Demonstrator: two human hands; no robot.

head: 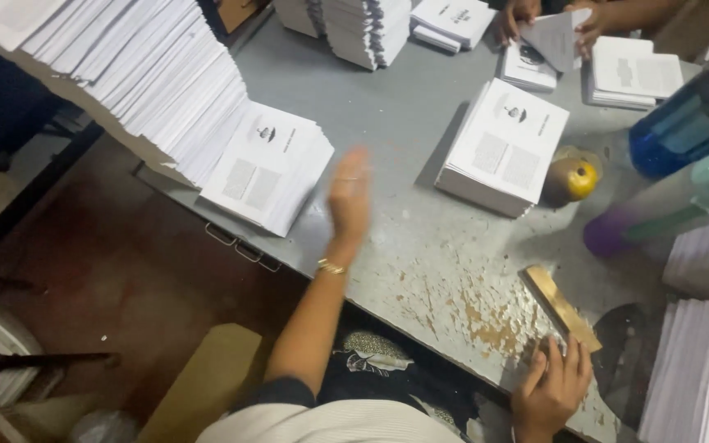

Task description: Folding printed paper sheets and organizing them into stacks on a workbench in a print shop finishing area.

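Bench [387, 115] of grey metal, paint flaked at lower centre — white booklet stacks [504, 148] around. Left hand [348, 197] open, blurred mid-frame; right hand [551, 390] spread flat, touching flat wooden block [562, 308] — lower right.

Left hand [348, 197] open above grey table [387, 123]; right hand [550, 390] touching wooden block [561, 308].

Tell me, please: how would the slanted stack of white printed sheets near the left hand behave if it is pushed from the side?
The slanted stack of white printed sheets would probably slide apart, since its layers already lie fanned and offset. It looks heavy as a whole, being thick. It also overhangs the edge of the grey metal table, so some sheets might fall. The left hand hovers beside it.
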